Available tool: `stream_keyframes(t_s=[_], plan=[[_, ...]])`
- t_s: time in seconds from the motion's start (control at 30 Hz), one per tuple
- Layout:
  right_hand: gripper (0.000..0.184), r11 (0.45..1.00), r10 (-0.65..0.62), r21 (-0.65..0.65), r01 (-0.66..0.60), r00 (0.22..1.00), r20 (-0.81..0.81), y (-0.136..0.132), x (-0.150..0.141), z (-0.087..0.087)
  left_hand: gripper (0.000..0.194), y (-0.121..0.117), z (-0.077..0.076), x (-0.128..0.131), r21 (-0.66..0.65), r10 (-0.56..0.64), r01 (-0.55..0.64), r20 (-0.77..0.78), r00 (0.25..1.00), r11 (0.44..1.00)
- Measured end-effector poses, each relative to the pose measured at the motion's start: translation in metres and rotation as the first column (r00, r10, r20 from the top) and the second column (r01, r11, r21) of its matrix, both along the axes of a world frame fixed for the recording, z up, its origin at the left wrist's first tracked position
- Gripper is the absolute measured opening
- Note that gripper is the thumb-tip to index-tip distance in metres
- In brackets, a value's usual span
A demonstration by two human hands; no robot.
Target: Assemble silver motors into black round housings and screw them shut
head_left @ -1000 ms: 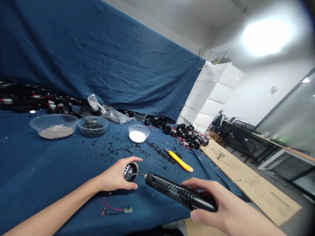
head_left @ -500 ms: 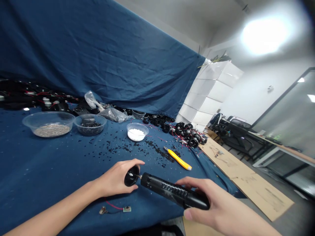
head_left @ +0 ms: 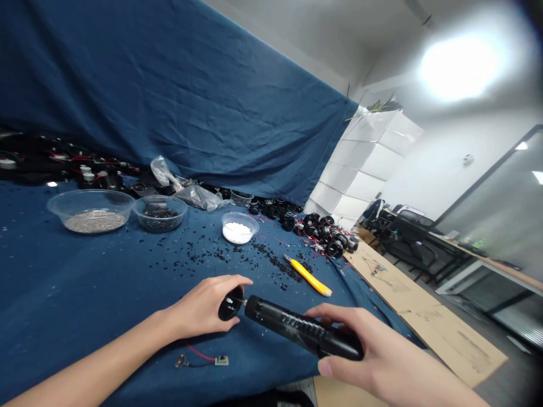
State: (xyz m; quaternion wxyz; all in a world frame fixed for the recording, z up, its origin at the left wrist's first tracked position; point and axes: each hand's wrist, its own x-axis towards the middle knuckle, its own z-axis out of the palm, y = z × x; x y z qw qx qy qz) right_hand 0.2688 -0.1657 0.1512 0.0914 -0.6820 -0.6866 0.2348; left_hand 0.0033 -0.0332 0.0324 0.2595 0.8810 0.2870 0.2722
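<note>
Fingers and thumb of your left hand [head_left: 203, 308] curl around opposite sides of a round black cup [head_left: 229, 305], its open side turned toward the screwdriver, while the fingers and thumb of your right hand [head_left: 373, 351] wrap the rear of a black electric screwdriver [head_left: 292, 326]. You have it lying to the right of the cup, its thin bit at the cup's opening; you cannot tell what the tip touches inside. Below the cup, on the blue cloth [head_left: 85, 294], sits a small circuit board [head_left: 221, 360] with a red wire [head_left: 200, 354]. Beyond the cup, you have a clear bowl [head_left: 240, 215] of white pieces and scattered black bits [head_left: 278, 264]; right of it and farther back lies a yellow cutter [head_left: 310, 278].
</note>
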Motion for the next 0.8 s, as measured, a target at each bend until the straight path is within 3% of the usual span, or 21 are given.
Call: stream_keyframes(t_s=[0.4,0.63,0.8], plan=[[0.049,0.998,0.062,0.022,-0.064,0.995,0.079,0.006,-0.01,0.011,0.064,0.002,-0.003,-0.002,0.005,-0.009,0.009,-0.033,0.999,1.0],[0.053,0.998,0.057,0.028,-0.06,0.994,0.09,0.008,-0.009,0.009,0.063,0.003,-0.006,-0.002,0.004,-0.005,0.005,-0.045,0.999,1.0],[0.051,0.987,0.139,0.068,-0.147,0.984,0.11,0.008,-0.017,0.006,0.068,0.005,-0.011,-0.002,0.04,-0.001,0.005,-0.095,0.995,0.999]])
